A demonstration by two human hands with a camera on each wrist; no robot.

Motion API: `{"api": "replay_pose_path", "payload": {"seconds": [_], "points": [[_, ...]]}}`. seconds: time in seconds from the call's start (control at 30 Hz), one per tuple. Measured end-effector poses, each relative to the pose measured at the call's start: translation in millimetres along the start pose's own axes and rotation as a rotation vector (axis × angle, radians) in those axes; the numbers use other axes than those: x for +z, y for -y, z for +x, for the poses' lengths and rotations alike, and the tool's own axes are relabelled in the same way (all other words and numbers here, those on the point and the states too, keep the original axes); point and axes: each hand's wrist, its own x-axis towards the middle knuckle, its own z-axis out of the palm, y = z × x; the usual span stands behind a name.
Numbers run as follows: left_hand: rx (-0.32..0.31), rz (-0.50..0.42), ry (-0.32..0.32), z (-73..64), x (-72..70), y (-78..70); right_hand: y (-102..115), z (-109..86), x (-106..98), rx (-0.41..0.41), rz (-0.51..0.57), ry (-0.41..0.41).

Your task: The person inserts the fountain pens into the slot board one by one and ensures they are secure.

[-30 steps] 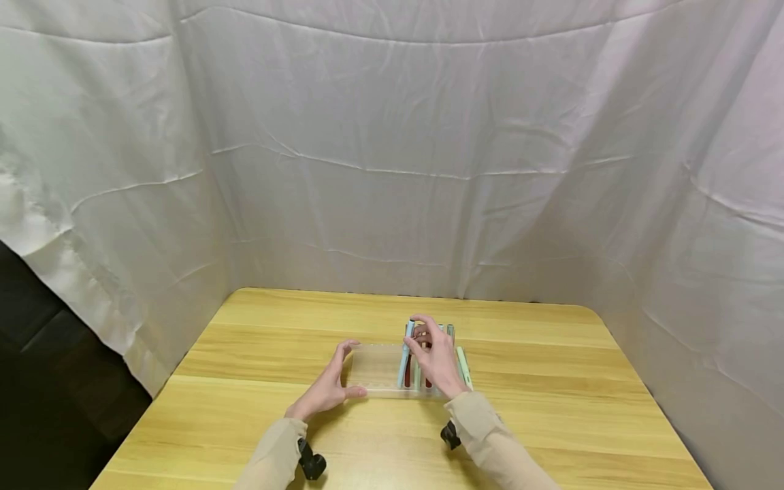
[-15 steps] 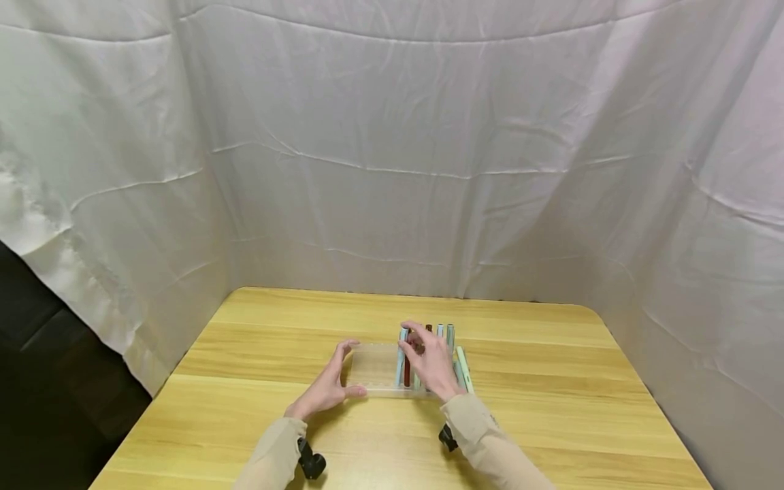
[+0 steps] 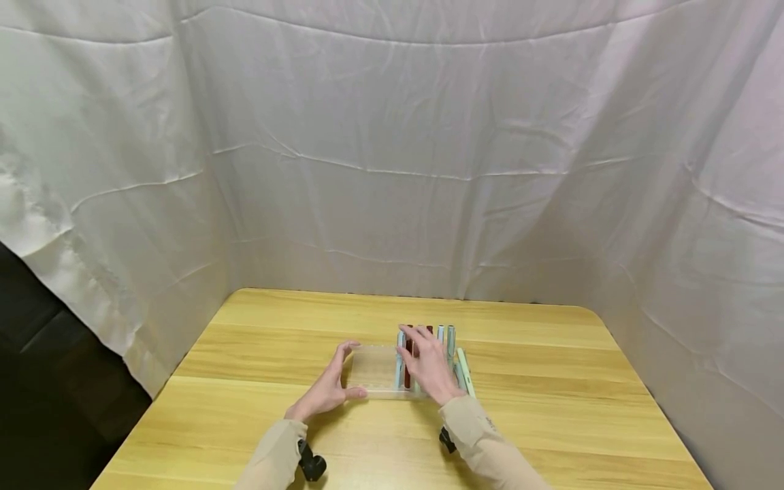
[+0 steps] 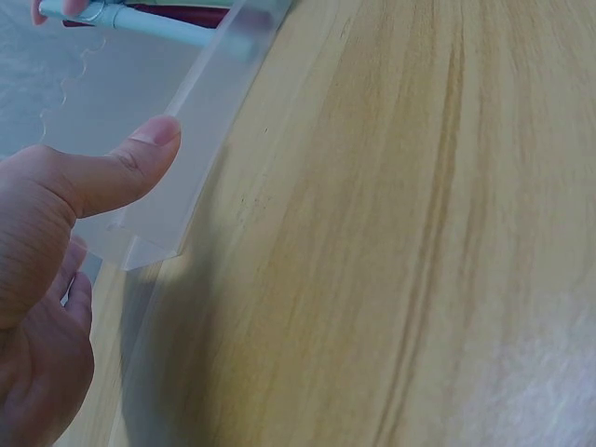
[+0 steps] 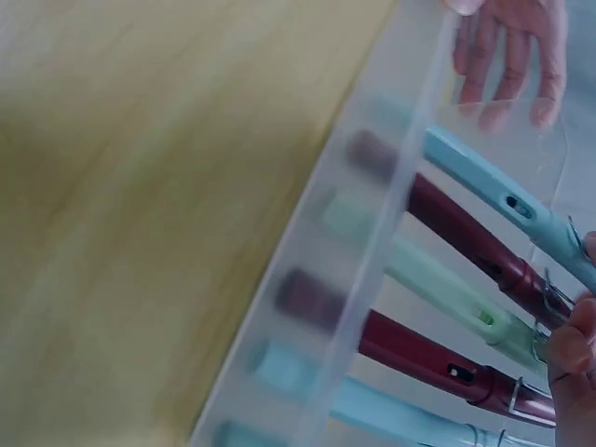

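Observation:
A frosted clear plastic tray (image 3: 373, 369) with a notched edge lies on the table. My left hand (image 3: 327, 389) holds its left end, thumb at the front wall and fingers at the far edge. My right hand (image 3: 429, 367) pinches the cap end of a light blue capped pen (image 5: 498, 193), the leftmost pen in the tray. To its right lie a dark red pen (image 5: 466, 228), a pale green pen (image 5: 438, 279), another dark red pen (image 5: 419, 354) and a second light blue pen (image 5: 382, 410). The right hand partly hides this row in the head view.
A light green pen (image 3: 465, 371) lies slanted at the tray's right end, beside a grey-green pen (image 3: 451, 338). The wooden table (image 3: 551, 395) extends around the tray. Pale grey curtains (image 3: 392, 170) hang behind and at both sides.
My right hand has moved slightly left and down with the light blue pen, which has gone from tilted and raised to lying in line with the others. The left hand stays still.

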Motion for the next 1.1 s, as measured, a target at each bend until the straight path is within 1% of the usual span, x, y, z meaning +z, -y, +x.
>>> {"api": "replay_pose_path", "payload": {"seconds": [0.13,0.27,0.43,0.53,0.7,0.83,0.97,1.1], "points": [[-0.007,-0.002,-0.002,-0.4,0.1,-0.7,-2,-0.2,3,-0.026,-0.053,-0.012],[-0.013,-0.007,-0.003,-0.2,0.6,-0.3,-2,0.8,2,-0.001,-0.078,0.009],[-0.016,-0.004,-0.002,-0.1,0.9,-0.7,-1,2.7,-1,0.073,-0.156,0.103],[-0.016,0.0,-0.003,-0.5,0.6,-1.3,1,3.3,-2,0.099,-0.17,0.157],[-0.004,0.002,0.002,-0.6,0.4,-0.9,3,5.0,-3,0.143,-0.16,0.201],[0.004,0.0,0.005,-0.5,0.2,-0.4,5,6.9,-3,0.166,-0.153,0.216],[0.009,-0.008,0.0,-1.0,0.1,-0.1,5,6.1,-4,0.142,-0.137,0.201],[0.001,-0.002,0.001,-1.5,1.2,0.5,3,-0.1,-10,0.121,-0.05,0.149]]}}
